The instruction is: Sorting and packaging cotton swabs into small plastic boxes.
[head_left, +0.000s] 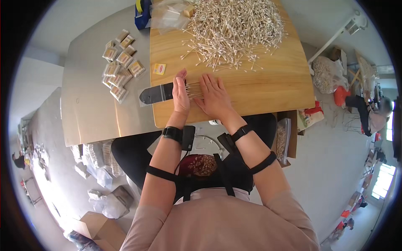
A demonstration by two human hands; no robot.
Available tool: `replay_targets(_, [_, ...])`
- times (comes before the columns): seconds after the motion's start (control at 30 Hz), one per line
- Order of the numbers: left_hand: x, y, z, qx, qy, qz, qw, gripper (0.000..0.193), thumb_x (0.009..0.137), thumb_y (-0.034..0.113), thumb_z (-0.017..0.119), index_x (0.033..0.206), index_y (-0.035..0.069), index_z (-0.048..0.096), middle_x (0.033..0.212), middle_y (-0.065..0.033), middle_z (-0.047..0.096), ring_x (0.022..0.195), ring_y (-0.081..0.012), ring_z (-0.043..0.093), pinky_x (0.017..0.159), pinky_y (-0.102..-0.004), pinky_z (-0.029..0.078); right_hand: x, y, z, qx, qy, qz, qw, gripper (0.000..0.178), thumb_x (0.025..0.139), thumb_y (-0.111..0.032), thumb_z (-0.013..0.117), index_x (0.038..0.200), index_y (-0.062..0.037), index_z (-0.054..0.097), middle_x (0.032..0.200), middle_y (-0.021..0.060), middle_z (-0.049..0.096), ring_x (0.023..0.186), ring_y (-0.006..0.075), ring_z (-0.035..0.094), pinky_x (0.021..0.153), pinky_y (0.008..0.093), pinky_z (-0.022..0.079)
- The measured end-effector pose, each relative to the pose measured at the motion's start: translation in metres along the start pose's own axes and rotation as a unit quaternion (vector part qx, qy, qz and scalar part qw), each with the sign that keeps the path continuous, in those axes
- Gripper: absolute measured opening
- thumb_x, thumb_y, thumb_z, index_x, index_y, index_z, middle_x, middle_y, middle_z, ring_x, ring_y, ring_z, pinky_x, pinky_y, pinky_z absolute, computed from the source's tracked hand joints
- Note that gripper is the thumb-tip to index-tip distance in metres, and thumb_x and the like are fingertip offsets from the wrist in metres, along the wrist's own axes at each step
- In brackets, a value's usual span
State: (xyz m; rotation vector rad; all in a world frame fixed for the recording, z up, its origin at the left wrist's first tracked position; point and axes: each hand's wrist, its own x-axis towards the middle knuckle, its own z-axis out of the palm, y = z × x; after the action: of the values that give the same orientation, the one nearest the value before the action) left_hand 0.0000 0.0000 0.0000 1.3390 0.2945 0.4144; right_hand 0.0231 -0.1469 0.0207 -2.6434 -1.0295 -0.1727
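Observation:
A row of cotton swabs (194, 90) lies on the wooden board (272, 94) between my hands. My left hand (180, 95) stands on edge at the swabs' left ends, its fingers stretched out. Palm down, my right hand (215, 97) lies flat over their right ends with the fingers extended. A dark flat strip with a rounded end (157, 95) runs left from my left hand, with clear film around it. Just above it is a small yellow-and-white card (159, 69). Beyond my hands spreads a large heap of loose cotton swabs (238, 29).
Several small filled packs (119, 75) are grouped on the metal table (88, 104) at left. Clear plastic bags (169, 16) and a blue tape dispenser (143, 14) sit at the far edge. An open carton (98, 228) stands on the floor lower left. Other people sit far right.

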Motion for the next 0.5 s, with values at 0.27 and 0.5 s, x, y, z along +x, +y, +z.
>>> replay_targets(0.27, [-0.002, 0.007, -0.019, 0.033, -0.085, -0.018, 0.996, 0.056, 0.108, 0.042, 0.027, 0.134, -0.003, 0.049, 0.13, -0.013, 0.057, 0.126, -0.0234, 0.05, 0.11, -0.0366, 0.035, -0.008, 0.005, -0.007, 0.053, -0.002, -0.036, 0.998, 0.07, 0.09, -0.039, 0.061, 0.141, 0.0058, 0.041, 0.147, 0.0193, 0.044, 0.14, 0.0328, 0.037, 0.117, 0.0491, 0.026])
replay_targets(0.5, [-0.017, 0.004, -0.021, 0.154, -0.016, 0.062, 0.986, 0.057, 0.107, 0.042, 0.03, 0.137, -0.003, 0.047, 0.139, -0.016, 0.052, 0.132, -0.0273, 0.045, 0.112, -0.0366, 0.032, -0.017, 0.013, -0.015, 0.036, 0.008, 0.008, 0.999, 0.078, 0.09, -0.049, 0.059, 0.142, 0.0058, 0.041, 0.148, 0.0208, 0.044, 0.142, 0.0326, 0.035, 0.118, 0.0496, 0.021])
